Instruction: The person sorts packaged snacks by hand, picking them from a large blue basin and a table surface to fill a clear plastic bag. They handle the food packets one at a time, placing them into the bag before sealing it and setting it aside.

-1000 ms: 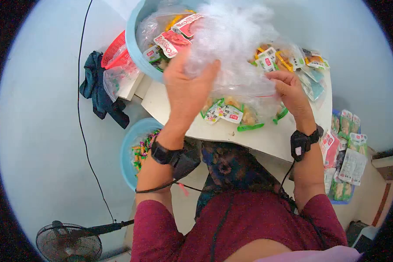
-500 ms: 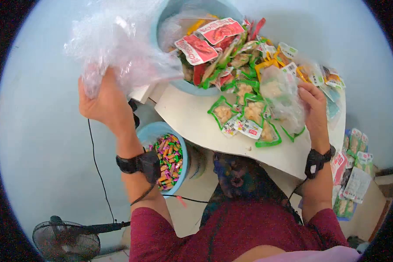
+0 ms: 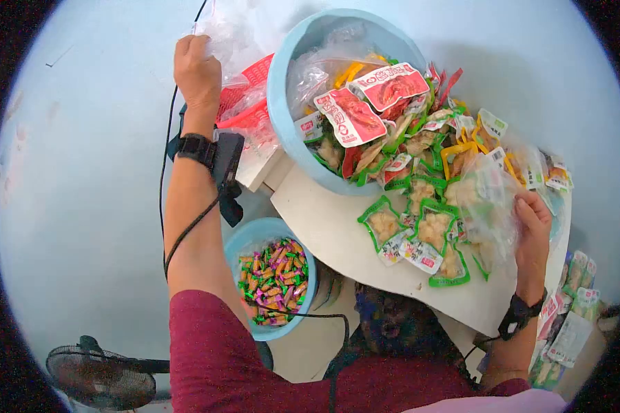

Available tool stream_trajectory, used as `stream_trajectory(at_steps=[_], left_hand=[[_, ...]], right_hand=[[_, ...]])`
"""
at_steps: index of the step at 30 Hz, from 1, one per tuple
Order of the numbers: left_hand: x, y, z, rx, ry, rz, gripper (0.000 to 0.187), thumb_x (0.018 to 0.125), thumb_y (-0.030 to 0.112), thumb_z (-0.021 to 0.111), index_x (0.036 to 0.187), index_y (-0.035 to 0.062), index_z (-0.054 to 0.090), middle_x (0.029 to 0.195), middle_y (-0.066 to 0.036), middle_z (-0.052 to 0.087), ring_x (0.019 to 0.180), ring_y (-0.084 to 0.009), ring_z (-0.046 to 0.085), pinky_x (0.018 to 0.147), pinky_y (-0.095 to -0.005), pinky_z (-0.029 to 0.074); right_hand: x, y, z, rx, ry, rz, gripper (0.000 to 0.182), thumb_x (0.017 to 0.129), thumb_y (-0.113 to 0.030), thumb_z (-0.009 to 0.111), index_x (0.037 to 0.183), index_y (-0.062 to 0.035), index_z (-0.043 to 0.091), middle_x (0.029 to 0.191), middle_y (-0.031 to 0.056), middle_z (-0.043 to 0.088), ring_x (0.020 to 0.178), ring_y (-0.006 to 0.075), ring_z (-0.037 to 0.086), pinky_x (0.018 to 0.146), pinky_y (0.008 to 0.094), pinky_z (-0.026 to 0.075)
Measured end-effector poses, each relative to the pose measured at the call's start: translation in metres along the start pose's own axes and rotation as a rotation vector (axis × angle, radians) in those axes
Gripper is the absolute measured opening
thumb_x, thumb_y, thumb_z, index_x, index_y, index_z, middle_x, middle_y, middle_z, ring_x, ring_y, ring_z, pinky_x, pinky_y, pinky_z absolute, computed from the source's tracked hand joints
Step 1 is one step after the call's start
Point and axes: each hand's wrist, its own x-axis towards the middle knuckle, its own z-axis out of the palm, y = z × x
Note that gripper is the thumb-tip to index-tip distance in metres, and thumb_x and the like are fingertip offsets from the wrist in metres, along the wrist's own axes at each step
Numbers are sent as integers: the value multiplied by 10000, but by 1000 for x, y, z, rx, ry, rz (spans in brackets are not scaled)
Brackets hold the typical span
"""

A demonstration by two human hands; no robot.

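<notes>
At the upper left, my left hand [image 3: 198,72] is closed, its fingers curled at a bunch of clear plastic bags [image 3: 231,41] above a red basket [image 3: 251,96]. My right hand [image 3: 534,224] pinches the edge of a thin clear plastic bag [image 3: 488,203] over the right part of the white table [image 3: 324,217]. Behind and left of that bag lie green-edged snack packets [image 3: 434,230], pale pieces showing inside. More packets spill from a tilted blue tub [image 3: 277,89], with two red-and-white packets [image 3: 351,118] on top.
A blue bucket [image 3: 311,275] of small wrapped candies [image 3: 272,282] stands below the table's left side. Packed snack bags [image 3: 572,330] are stacked at the lower right. A fan [image 3: 100,375] stands at the lower left, and a black cable [image 3: 164,179] runs past my left arm.
My left hand has moved up and away with the bunched plastic, over the red basket that now shows. My right hand still holds its bag; the whole view has shifted.
</notes>
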Motion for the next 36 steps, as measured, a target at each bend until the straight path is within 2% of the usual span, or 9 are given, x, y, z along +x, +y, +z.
stream_trajectory(at_steps=[5,8,13,15,18,27,30,33,36], left_hand=[[-66,-26,70,100,-314,-12,459,699,149,718,1136,56,611,1209,-292,530,1158,-423,499,970,-432,437],[-137,-87,139,-125,-1071,-388,687,705,372,741,1290,71,539,1337,-375,387,1263,-457,405,1048,-449,376],[-152,-75,123,-79,-736,-171,703,713,372,737,1314,75,524,1389,-380,325,1316,-455,350,1065,-444,358],[-111,-21,65,-140,-619,-323,660,711,311,751,1292,75,544,1382,-383,333,1305,-461,362,1057,-438,369],[-109,-28,54,-103,-607,-259,608,702,227,763,1258,76,568,1370,-368,362,1284,-458,391,1047,-437,382],[-102,-6,30,-64,-785,-277,281,810,274,633,1027,111,707,1202,-231,588,1051,-376,589,913,-448,469],[-95,9,35,13,-1089,-369,380,858,382,525,963,65,707,1064,-234,639,971,-400,613,863,-467,481],[-140,-32,75,-240,-1070,-223,468,862,431,490,972,16,678,988,-258,646,954,-426,610,832,-485,482],[-179,-63,119,-75,-1112,-159,472,822,420,574,930,-26,684,967,-266,657,946,-391,639,782,-492,494]], right_hand=[[-6,-6,4,-38,-62,8,122,840,-117,646,934,-38,639,827,-36,593,742,53,511,714,194,404],[-8,-9,5,-28,-66,48,138,840,-130,645,938,-34,637,842,-34,588,765,56,505,743,199,398],[-10,-12,7,-7,-54,-3,215,839,-143,643,1016,-20,632,944,-3,616,872,86,540,819,224,408],[-13,-16,14,5,-66,-23,251,840,-152,640,1050,-15,626,990,9,624,917,98,552,851,234,409],[-12,-9,13,58,-79,-14,254,854,-130,630,1081,-17,620,979,17,629,854,95,567,791,224,442],[-9,-1,9,73,-180,4,226,841,-112,629,1048,-20,631,980,22,639,882,106,580,808,228,451],[-11,-3,12,52,-139,-4,221,828,-101,628,1033,-18,631,976,19,639,883,107,581,821,238,450],[-13,-8,15,39,-163,38,227,821,-103,624,1030,-14,631,958,8,632,868,104,572,814,234,440],[-16,-11,19,-69,-128,52,244,828,-124,610,1045,-14,627,960,3,617,873,101,552,809,232,425]])
